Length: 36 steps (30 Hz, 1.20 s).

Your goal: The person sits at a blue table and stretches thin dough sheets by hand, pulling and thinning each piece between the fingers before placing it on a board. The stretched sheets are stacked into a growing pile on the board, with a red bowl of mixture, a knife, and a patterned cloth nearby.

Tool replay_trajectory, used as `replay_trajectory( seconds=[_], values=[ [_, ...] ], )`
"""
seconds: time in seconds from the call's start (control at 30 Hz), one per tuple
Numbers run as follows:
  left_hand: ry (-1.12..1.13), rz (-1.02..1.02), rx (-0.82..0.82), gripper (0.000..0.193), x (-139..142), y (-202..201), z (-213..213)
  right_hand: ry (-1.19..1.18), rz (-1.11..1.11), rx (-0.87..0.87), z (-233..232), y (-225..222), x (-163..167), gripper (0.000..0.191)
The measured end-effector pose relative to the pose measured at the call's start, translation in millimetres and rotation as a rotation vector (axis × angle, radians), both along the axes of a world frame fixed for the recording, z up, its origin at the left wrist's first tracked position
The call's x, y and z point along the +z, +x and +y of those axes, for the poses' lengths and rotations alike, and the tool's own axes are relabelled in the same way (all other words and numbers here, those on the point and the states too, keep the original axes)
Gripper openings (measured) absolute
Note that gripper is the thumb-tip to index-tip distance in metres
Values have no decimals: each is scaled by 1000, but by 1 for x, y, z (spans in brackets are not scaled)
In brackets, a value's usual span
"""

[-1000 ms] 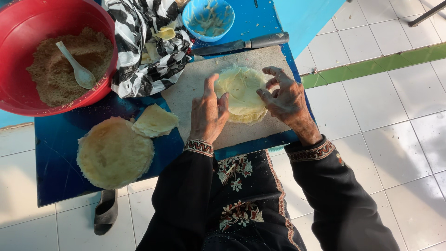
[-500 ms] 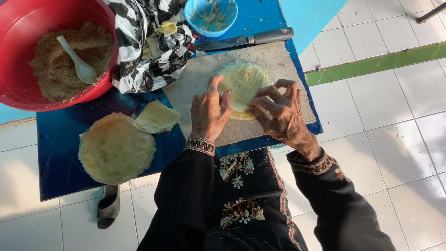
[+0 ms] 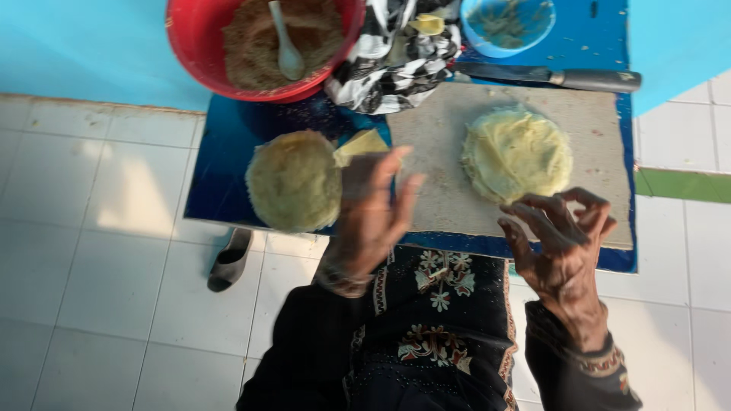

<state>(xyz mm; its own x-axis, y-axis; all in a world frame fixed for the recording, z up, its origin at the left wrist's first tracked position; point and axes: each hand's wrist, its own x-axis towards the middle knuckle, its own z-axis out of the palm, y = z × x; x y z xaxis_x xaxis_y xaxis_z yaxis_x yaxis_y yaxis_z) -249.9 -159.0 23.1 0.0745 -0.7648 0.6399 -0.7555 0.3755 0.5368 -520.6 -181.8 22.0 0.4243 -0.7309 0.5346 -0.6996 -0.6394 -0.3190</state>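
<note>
Her right hand [image 3: 560, 243] hangs just over the near edge of the grey cutting board [image 3: 601, 129], fingers curled loosely inward and gripping nothing. Just beyond its fingertips lies a thin round yellow wrapper [image 3: 516, 152], flat on the board and touched by neither hand.

The left hand [image 3: 375, 209] is blurred; its fingers are spread open and it holds nothing, hovering over the board's left end. Just past its fingertips sits a small folded yellow piece [image 3: 359, 144], and to the left of that hand lies a stack of round wrappers [image 3: 293, 180] on the dark blue table [image 3: 221, 167]. The folded piece looks to touch the stack's edge.

Farther out from the left hand stands a red bowl [image 3: 190, 42] holding brown crumbly filling [image 3: 251, 38], with a white spoon [image 3: 285, 46] stuck in it. Beside the bowl, beyond the board, is a crumpled black-and-white cloth [image 3: 388, 61]. Beyond the right hand, past the wrapper, a knife [image 3: 548, 74] lies along the board's far edge, and behind it a small blue bowl [image 3: 506, 27]. On the white tiled floor [image 3: 91, 289], to the left of the left hand, rests a dark sandal [image 3: 228, 262].
</note>
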Motion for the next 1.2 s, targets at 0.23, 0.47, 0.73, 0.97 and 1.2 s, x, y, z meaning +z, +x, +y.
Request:
replay_trajectory(
  seconds=[0.23, 0.47, 0.73, 0.97, 1.2],
  values=[
    [311, -276, 566, 63, -5, 145, 35, 86, -157, 207, 26, 59, -19, 10],
    [407, -79, 406, 66, -14, 155, 37, 154, -178, 302, 57, 103, -11, 16],
    [228, 657, 116, 60, 10, 144, 46, 269, -244, 326, 75, 100, -4, 18],
    [196, 981, -66, 44, -4, 95, 119, 754, -824, 551, 79, 115, -2, 44],
    [399, 1488, -669, 57, -31, 36, 135, 1133, -1024, 362, 93, 81, -28, 38]
  ],
)
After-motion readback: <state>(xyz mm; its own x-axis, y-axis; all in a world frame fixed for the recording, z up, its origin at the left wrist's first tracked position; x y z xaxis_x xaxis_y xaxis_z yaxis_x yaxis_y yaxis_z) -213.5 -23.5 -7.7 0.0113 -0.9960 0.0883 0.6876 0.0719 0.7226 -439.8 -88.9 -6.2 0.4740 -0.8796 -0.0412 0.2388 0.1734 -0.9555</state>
